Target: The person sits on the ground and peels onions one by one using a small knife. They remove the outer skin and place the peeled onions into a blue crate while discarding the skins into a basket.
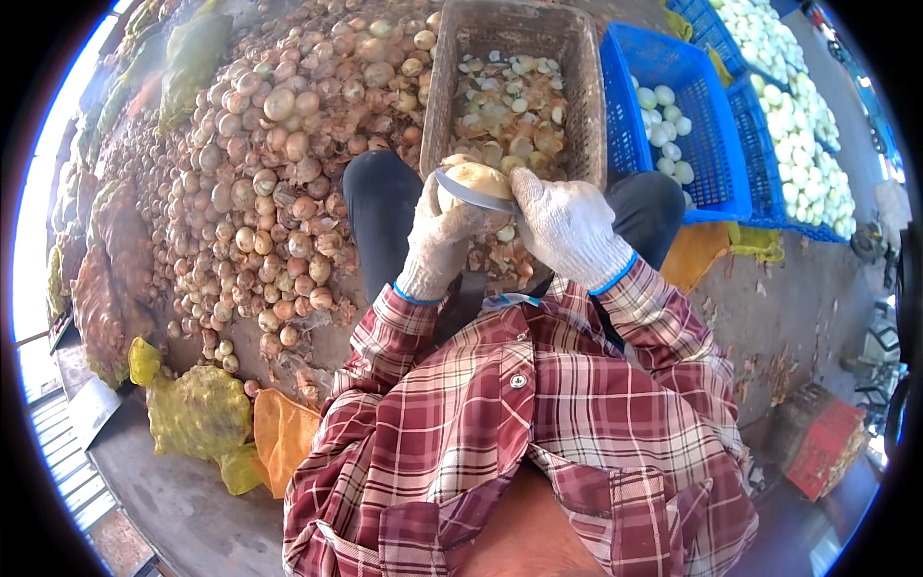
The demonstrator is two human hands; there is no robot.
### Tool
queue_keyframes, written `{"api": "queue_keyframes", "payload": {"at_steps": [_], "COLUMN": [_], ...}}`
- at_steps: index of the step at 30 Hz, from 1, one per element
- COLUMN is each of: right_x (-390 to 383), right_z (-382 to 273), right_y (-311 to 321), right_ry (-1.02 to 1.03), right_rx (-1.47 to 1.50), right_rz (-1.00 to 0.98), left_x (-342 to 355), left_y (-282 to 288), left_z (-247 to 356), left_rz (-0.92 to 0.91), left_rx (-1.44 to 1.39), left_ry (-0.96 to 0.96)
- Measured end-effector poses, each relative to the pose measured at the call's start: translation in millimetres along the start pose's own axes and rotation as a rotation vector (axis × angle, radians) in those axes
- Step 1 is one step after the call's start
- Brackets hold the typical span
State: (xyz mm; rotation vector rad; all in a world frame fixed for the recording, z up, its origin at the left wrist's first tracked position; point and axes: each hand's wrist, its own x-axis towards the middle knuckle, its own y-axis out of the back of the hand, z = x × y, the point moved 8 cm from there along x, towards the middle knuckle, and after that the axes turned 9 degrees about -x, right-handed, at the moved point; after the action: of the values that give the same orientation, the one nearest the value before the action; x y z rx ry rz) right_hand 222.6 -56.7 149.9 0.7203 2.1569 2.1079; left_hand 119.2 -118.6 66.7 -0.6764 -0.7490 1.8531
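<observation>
My left hand (435, 236), in a whitish knit glove with a blue cuff, is closed round an onion (475, 179) with pale yellowish skin. In a matching glove, my right hand (569, 223) grips a knife; its handle is hidden in the fist. The curved blade of the knife (477, 195) lies across the near side of the onion, its tip toward my left fingers. Both hands are above my lap, just on the near side of a dirty brown crate (438, 115) holding onion peels and cut ends (510, 111).
A large heap of unpeeled onions (279, 192) spreads over the floor at left. To the right, a blue crate (716, 173) holds several peeled white onions (663, 125), beside fuller blue crates (760, 159). A yellow net sack (202, 413) and a red box (817, 442) lie nearer.
</observation>
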Motion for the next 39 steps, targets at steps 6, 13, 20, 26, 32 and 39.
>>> {"api": "queue_keyframes", "payload": {"at_steps": [6, 13, 20, 26, 32, 39], "right_x": [-7.5, -14.4, -2.4, 11.4, 10.4, -19.8], "right_z": [66.6, 107.3, 31.8, 3.0, 46.9, 100.4], "right_y": [-66.5, -58.3, -9.9, -5.4, -40.4, -71.7], "right_ry": [-0.176, -0.584, -0.213, -0.012, -0.149, -0.569], "right_rx": [-0.266, 0.233, 0.4, 0.088, -0.142, 0.136], "right_rz": [-0.291, -0.242, -0.097, 0.014, -0.306, -0.359], "left_x": [-6.6, 5.2, 16.8, 12.8, 3.7, 3.3], "left_y": [18.8, 35.7, 36.1, 25.2, 34.9, 18.8], "left_z": [-7.2, 11.1, 32.0, 19.6, -4.1, 23.5], "left_rz": [0.042, 0.125, 0.058, 0.116, 0.084, 0.0], "left_rx": [0.05, 0.064, 0.258, 0.175, -0.244, 0.004], "left_ry": [0.078, -0.131, -0.215, -0.14, 0.095, -0.12]}}
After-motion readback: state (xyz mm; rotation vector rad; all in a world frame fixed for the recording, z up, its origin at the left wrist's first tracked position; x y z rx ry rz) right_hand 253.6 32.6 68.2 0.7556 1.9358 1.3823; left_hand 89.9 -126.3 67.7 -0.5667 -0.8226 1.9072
